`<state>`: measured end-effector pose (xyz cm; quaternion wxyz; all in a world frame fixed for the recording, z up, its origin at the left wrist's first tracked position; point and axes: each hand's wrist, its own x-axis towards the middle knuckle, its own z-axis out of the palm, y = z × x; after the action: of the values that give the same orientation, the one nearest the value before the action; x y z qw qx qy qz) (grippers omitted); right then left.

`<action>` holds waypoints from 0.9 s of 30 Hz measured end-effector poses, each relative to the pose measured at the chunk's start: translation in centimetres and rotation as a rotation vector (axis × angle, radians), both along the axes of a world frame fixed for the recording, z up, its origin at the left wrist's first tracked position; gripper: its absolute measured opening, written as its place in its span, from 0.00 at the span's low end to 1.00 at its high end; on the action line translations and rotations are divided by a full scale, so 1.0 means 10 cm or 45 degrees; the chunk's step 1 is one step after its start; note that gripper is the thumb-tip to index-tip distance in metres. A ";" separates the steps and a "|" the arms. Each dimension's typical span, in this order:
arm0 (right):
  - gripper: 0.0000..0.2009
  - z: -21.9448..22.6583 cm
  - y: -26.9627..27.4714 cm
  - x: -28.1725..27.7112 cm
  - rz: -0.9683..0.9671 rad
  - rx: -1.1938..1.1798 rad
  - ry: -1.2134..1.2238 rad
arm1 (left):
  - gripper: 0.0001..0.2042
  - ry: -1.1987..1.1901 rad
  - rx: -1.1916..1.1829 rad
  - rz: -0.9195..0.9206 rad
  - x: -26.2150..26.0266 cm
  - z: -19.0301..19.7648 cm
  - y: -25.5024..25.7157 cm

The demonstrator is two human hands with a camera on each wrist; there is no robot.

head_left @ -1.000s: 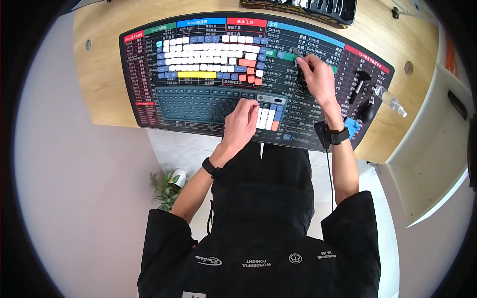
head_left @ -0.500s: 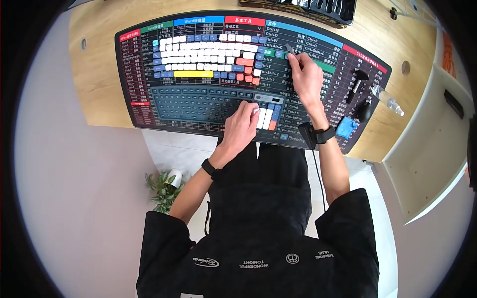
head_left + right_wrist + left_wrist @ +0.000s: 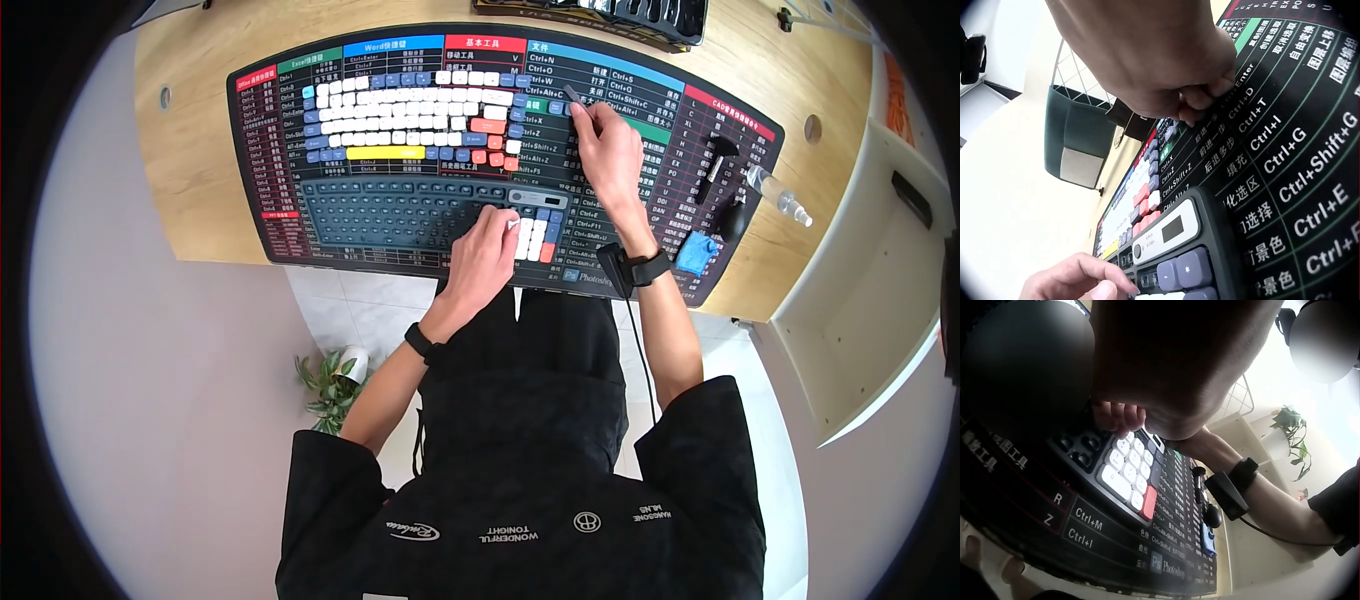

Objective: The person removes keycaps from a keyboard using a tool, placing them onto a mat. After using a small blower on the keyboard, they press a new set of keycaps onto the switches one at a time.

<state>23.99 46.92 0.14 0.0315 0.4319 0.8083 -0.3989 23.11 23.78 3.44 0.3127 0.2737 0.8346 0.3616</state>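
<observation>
Person: loose black short-sleeved top [image 3: 520, 440] with small white lettering and a round emblem printed beside it, black band on the left wrist [image 3: 419, 338], black strap with a boxy black camera unit [image 3: 612, 270] on the right wrist, trailing a thin black cable [image 3: 645, 360].

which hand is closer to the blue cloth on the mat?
Right. The right hand is up the mat from the blue cloth, its wrist passing just beside it. The left hand rests on the keyboard, farther away.
</observation>
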 end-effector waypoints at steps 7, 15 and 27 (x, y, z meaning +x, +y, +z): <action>0.18 0.11 0.07 0.35 -0.019 -0.063 0.138 | 0.08 -0.026 -0.015 0.005 0.01 0.01 0.04; 0.06 0.63 -0.23 1.02 0.866 0.219 0.061 | 0.13 0.109 -0.080 0.006 0.13 -0.05 0.23; 0.04 0.42 -0.34 0.91 1.023 0.380 0.026 | 0.15 0.244 -0.007 0.070 0.23 -0.20 0.25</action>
<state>33.07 43.48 4.34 0.1135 0.0784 0.9614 -0.2380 25.39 26.26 1.44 0.2221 0.2831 0.8688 0.3402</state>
